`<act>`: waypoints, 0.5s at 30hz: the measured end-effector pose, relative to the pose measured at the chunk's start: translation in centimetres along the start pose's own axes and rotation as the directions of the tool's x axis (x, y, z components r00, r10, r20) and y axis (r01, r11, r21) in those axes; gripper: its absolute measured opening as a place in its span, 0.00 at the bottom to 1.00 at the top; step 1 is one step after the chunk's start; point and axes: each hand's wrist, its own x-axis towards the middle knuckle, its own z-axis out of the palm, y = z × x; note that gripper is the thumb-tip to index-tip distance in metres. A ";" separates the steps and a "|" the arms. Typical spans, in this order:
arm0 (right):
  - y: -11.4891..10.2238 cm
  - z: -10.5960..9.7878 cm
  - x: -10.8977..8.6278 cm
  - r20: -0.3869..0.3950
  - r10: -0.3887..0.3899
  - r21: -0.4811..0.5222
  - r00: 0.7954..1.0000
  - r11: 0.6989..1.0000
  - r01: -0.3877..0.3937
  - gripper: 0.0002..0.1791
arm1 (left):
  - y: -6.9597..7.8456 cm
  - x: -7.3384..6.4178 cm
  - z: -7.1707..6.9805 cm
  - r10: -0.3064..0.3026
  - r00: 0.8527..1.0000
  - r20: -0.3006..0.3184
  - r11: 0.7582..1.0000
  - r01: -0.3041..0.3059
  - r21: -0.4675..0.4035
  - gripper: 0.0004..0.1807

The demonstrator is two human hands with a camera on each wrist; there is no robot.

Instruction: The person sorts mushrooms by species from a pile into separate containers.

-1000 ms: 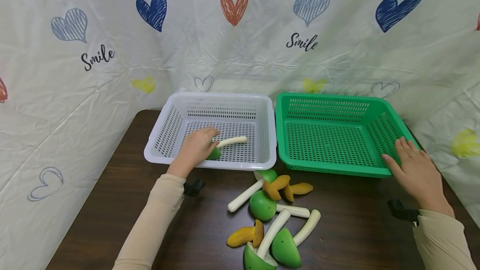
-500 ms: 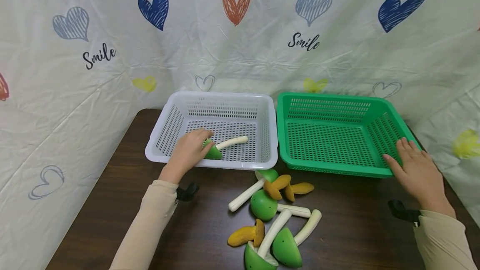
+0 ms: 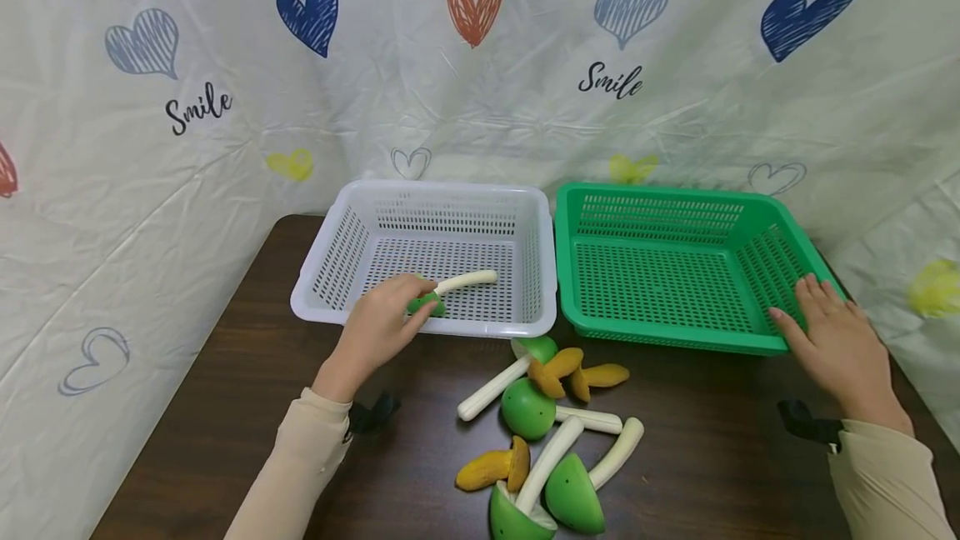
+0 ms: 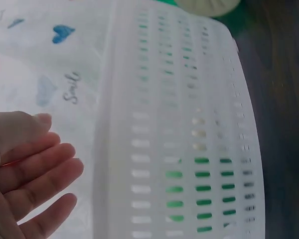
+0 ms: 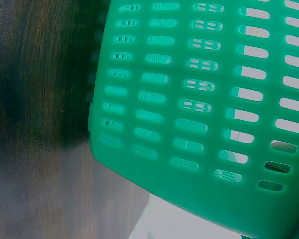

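A toy mushroom (image 3: 468, 280) with a green cap and a white stem lies in the white basket (image 3: 487, 329). My left hand (image 3: 378, 323) hovers over that basket's front rim, hiding part of the cap. In the left wrist view, the left hand (image 4: 35, 174) has loosely bent fingers and holds nothing; green shows through the basket's slots. On the right front corner of the green basket (image 3: 675, 338) rests my right hand (image 3: 843, 348), its fingers stretched along the rim. The right wrist view shows the slotted green wall (image 5: 164, 149) but no hand.
Several green-capped mushrooms (image 3: 528, 409) with white stems lie on the dark table (image 3: 712, 440) before the baskets. Among them are smaller orange-yellow mushrooms (image 3: 487, 470). A white cloth (image 3: 517, 123) printed with hearts hangs behind and at the sides.
My left hand has let go of the green-capped mushroom and drawn back to the left and nearer the front rim. The mushroom stays in the white basket. My right hand has not moved.
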 end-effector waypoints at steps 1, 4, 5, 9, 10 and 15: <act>0.0 0.0 0.0 0.000 0.001 -0.001 1.000 1.000 -0.001 0.38 | 0.3 -0.1 0.0 0.017 1.000 -0.012 1.000 -0.017 -0.016 0.12; 0.0 0.0 -0.1 -0.001 0.004 -0.002 1.000 1.000 -0.004 0.38 | 1.2 -0.4 -0.2 0.067 0.997 -0.046 0.996 -0.069 -0.051 0.12; 0.0 0.0 -0.1 -0.001 0.005 -0.002 1.000 1.000 -0.005 0.38 | 1.5 -0.5 -0.3 0.083 0.995 -0.055 0.994 -0.086 -0.060 0.12; 0.0 0.0 -0.1 0.004 0.008 -0.002 1.000 1.000 -0.008 0.38 | 3.2 -1.3 -0.2 0.126 0.990 -0.057 0.988 -0.131 -0.087 0.13; 0.0 0.0 -0.1 0.005 0.009 -0.002 1.000 1.000 -0.009 0.38 | 3.6 -1.6 -0.1 0.135 0.989 -0.055 0.986 -0.140 -0.095 0.13; -0.1 0.0 -0.1 0.008 0.011 -0.001 1.000 1.000 -0.011 0.38 | 5.4 -3.5 1.0 0.132 0.991 0.013 0.981 -0.129 -0.143 0.13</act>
